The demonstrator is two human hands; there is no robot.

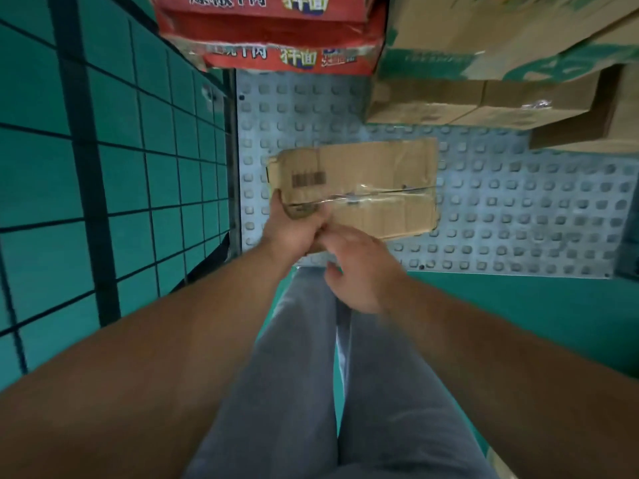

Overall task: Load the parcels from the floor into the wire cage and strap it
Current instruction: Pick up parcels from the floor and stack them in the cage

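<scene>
Parcel: a flat brown cardboard parcel [363, 188], creased, with a barcode label and clear tape across its top, is held low over the studded metal floor [518, 209] of the wire cage, near the cage's left side.
Left hand: the left hand [294, 229] grips the parcel's near left corner, thumb on top and fingers curled underneath.
Right hand: the right hand [359, 271] sits just beside the left hand at the parcel's near edge. It is blurred, so I cannot tell whether its fingers pinch the cardboard or merely hover by it.
Cage wall: a dark wire mesh panel [138, 167] stands upright along the left edge of the studded floor.
Loaded goods: red printed boxes [276, 29] are stacked at the far left of the cage; brown cartons with green print [484, 46] are stacked at the far right.
Surroundings: green floor [518, 323] lies outside the cage; grey trousers [294, 392] show below the arms.
</scene>
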